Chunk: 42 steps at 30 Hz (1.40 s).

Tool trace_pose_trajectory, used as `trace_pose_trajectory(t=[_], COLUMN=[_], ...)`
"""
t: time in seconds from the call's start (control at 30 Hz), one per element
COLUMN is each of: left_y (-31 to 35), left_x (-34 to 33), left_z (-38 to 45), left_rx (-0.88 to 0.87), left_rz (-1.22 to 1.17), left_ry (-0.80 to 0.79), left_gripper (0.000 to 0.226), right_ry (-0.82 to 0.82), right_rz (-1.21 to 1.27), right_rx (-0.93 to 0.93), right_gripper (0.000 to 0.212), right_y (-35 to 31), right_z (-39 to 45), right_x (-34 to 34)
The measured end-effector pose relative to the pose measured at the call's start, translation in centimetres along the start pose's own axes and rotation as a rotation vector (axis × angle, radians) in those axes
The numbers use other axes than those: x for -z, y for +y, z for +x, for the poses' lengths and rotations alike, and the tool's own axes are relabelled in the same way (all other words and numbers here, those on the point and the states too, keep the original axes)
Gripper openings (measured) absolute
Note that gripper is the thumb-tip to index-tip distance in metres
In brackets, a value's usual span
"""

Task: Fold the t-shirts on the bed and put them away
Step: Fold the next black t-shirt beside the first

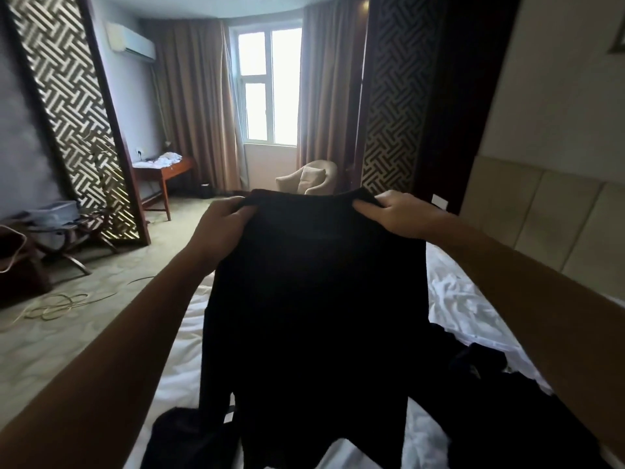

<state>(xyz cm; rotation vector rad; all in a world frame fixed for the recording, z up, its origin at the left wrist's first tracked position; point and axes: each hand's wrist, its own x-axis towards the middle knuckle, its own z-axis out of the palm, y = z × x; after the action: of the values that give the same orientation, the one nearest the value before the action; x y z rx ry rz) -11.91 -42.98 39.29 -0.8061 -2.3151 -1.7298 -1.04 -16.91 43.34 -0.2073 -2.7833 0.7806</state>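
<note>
Black cotton t-shirt (314, 299) hangs lengthwise below left hand (225, 225) and right hand (395, 214), each pinching a shoulder, above white bed (466, 299).

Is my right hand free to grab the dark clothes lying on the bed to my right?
Probably not yet: the right hand is pinching one shoulder of the held-up black shirt. The dark clothes lie uncovered on the bed.

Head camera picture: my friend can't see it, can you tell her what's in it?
Two hands hold up a black t-shirt by its shoulders, the left hand and the right hand each gripping one, above a bed with rumpled white sheets. More dark clothes lie on the bed.
</note>
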Motion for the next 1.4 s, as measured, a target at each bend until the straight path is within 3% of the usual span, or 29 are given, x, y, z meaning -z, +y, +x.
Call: trace_pose_trajectory(t=[0.17,0.27,0.37,0.47,0.53,0.63,0.7,0.77,0.9,1.1,1.4], left_y=[1.9,3.3,4.1,4.3,4.2,2.0,-0.9,-4.5,-13.6,-27.9,-45.4], left_x=[0.8,0.8,0.8,1.6,1.9,0.9,-0.8,-2.7,-7.2,-15.2,-22.9], left_z=[-2.0,-3.4,-4.8,-6.0,-6.2,-5.8,-5.4,-5.4,-4.6,-2.1,0.4], left_rx=[-0.052,-0.054,-0.04,0.143,0.315,0.373,0.374,0.377,0.382,0.396,0.573], left_rz=[0.033,0.009,0.032,-0.045,-0.094,-0.041,0.025,0.074,0.138,0.33,0.288], left_ry=[-0.024,-0.034,-0.047,-0.241,-0.396,-0.403,-0.339,-0.29,-0.245,-0.224,-0.183], left_gripper=[0.03,0.03,0.026,0.017,0.036,0.031,0.018,0.019,0.01,0.029,0.03], right_ry=[-0.281,-0.374,-0.448,-0.412,-0.396,-0.453,-0.51,-0.515,-0.38,-0.141,-0.034], right_rz=[-0.011,0.17,0.434,0.708,0.827,0.796,0.715,0.645,0.491,0.263,0.197], right_rx=[-0.063,-0.039,0.034,0.099,0.111,0.023,-0.067,-0.167,-0.267,-0.379,-0.543], right_gripper=[0.054,0.057,0.033,0.025,0.025,0.029,0.031,0.03,0.027,0.028,0.022], right_y=[-0.8,-0.5,0.7,2.8,4.0,5.5,7.0,9.0,14.7,23.6,33.5], right_z=[-2.8,-4.4,-5.9,-6.7,-6.9,-5.8,-4.1,-2.8,-0.3,4.0,10.0], right_x=[2.3,3.8,4.5,4.0,3.1,0.5,-2.0,-5.1,-12.7,-25.9,-40.5])
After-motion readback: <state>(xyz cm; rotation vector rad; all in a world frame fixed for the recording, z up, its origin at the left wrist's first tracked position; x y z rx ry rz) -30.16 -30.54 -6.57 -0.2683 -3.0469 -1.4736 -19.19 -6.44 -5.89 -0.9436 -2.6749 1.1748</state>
